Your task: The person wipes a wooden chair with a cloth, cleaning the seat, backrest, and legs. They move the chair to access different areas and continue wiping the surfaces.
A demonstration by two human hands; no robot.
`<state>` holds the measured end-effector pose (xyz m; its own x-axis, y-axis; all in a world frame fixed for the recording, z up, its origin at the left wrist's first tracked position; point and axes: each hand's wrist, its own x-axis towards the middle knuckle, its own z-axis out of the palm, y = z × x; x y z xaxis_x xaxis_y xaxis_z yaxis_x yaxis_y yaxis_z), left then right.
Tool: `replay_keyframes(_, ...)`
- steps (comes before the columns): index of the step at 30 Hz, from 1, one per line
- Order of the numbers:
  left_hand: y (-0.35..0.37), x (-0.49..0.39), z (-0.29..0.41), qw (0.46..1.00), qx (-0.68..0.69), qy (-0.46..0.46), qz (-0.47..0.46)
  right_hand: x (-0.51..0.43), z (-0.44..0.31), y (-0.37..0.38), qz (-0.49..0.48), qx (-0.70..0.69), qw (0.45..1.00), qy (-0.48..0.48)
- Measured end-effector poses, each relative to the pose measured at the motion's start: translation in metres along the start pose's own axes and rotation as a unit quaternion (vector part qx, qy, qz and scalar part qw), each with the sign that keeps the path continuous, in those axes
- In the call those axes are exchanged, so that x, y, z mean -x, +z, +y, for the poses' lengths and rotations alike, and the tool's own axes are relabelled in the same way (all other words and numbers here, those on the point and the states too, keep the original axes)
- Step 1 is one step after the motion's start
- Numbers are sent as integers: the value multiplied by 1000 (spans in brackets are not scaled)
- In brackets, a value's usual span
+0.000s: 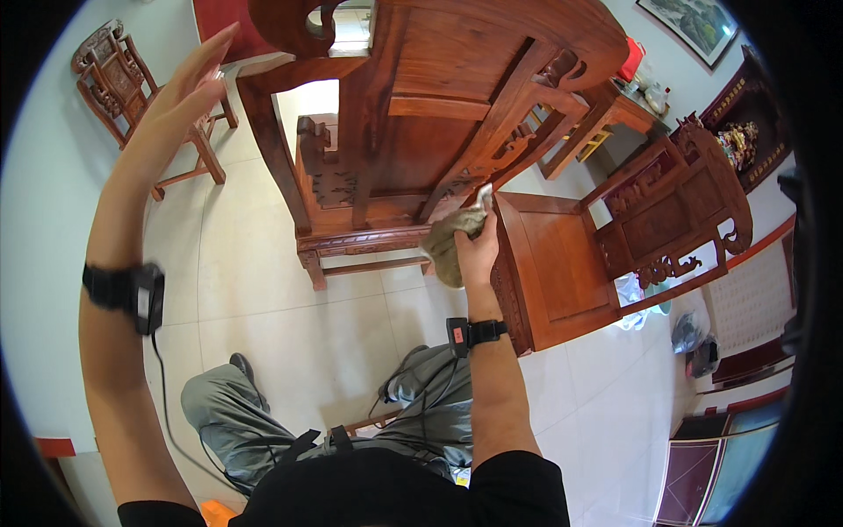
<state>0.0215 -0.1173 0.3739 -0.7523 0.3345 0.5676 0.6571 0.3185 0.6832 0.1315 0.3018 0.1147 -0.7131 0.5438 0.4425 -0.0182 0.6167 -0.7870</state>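
Note:
My right hand (479, 247) grips a greenish-brown cloth (450, 253) with a pale edge, low by the back of a carved wooden chair (431, 148). Whether the cloth touches the wood I cannot tell. The chair's reddish-brown back, with plain panels and openwork side pieces, faces me. Raised at the upper left, my left hand (191, 82) holds nothing and has its fingers apart from the thumb. It appears beside the chair's left upper corner, with no contact plain to see. Black straps with small boxes and cables sit on both forearms.
A wide wooden seat (560, 263) with a carved back (678, 211) adjoins on the right. Another carved chair (122, 92) stands by the left wall. Bags (691, 332) lie on the tiled floor (263, 290) at right. A wooden table (612, 112) holding items stands behind.

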Motion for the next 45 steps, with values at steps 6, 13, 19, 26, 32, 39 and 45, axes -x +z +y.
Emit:
replay_keyframes(6, -25, 137, -90, 867, 364, -341, -6, -28, -25, 22, 4, 17, 996, -85)
replay_keyframes(13, 7, 287, -201, 562, 598, -512, 255, 26, 45, 72, -83, 85, 992, -31)
replay_keyframes(19, 29, 319, -234, 524, 593, -542, 284, 89, 66, 91, -238, 55, 966, 86)
replay_keyframes(26, 16, 343, -251, 504, 602, -523, 333, 55, 50, 122, -32, 14, 997, -68)
replay_keyframes(32, -6, 358, -260, 500, 608, -490, 375, 45, 51, 160, -214, 153, 965, 19)
replay_keyframes(39, -10, 361, -264, 516, 605, -473, 380, 55, 31, 182, -233, 268, 935, 16)
replay_keyframes(45, -7, 358, -264, 508, 582, -489, 405, 64, 2, 172, -297, 298, 905, -72)
